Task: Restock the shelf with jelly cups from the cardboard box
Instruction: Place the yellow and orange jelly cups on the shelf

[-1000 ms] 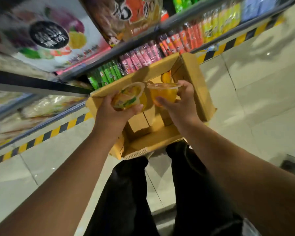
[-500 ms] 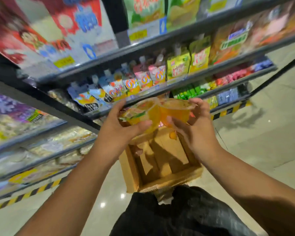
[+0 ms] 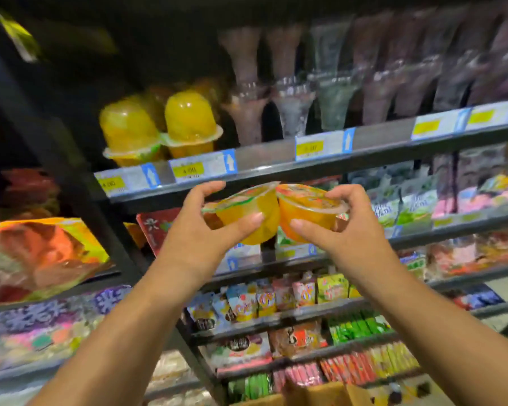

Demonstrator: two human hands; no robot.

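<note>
My left hand (image 3: 198, 230) grips a yellow jelly cup (image 3: 248, 213) and my right hand (image 3: 339, 227) grips an orange jelly cup (image 3: 308, 212). Both cups are raised side by side, touching, just below the front rail of the upper shelf (image 3: 261, 162). On that shelf at the left stand stacked yellow jelly cups (image 3: 159, 130), the upper ones upside down on the lower. Only the top edge of the cardboard box (image 3: 320, 394) shows at the bottom of the view.
Clear goblet-shaped dessert cups (image 3: 294, 104) fill the upper shelf to the right of the jelly cups. Price tags (image 3: 203, 168) line the shelf rail. Lower shelves hold snack pouches (image 3: 264, 300) and candy packs; large snack bags (image 3: 35, 253) sit at the left.
Both hands have lifted the two jelly cups from over the cardboard box up to the upper shelf's front edge. The view has tilted upward, and the box has dropped to the bottom edge.
</note>
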